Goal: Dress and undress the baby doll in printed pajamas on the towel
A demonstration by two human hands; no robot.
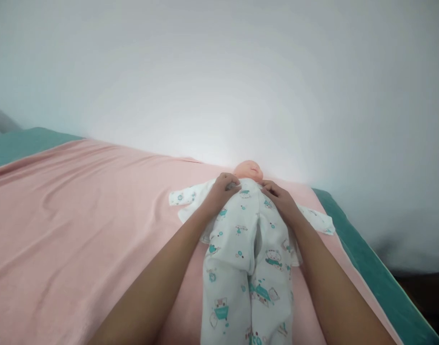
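A baby doll lies on its back, its head toward the wall. White printed baby trousers are spread over its front, legs toward me. Under them shows a white printed top, its sleeves stretched out to both sides. My left hand is closed on the left side of the trousers' upper edge, just below the doll's head. On the opposite side, my right hand pinches the same edge near the doll's neck. The doll's arms and legs are hidden by cloth.
Beneath the doll a pink blanket with soft folds covers most of the bed. A green sheet shows along the right edge and at the far left. Behind the bed stands a pale wall. A dark area lies beyond the right edge.
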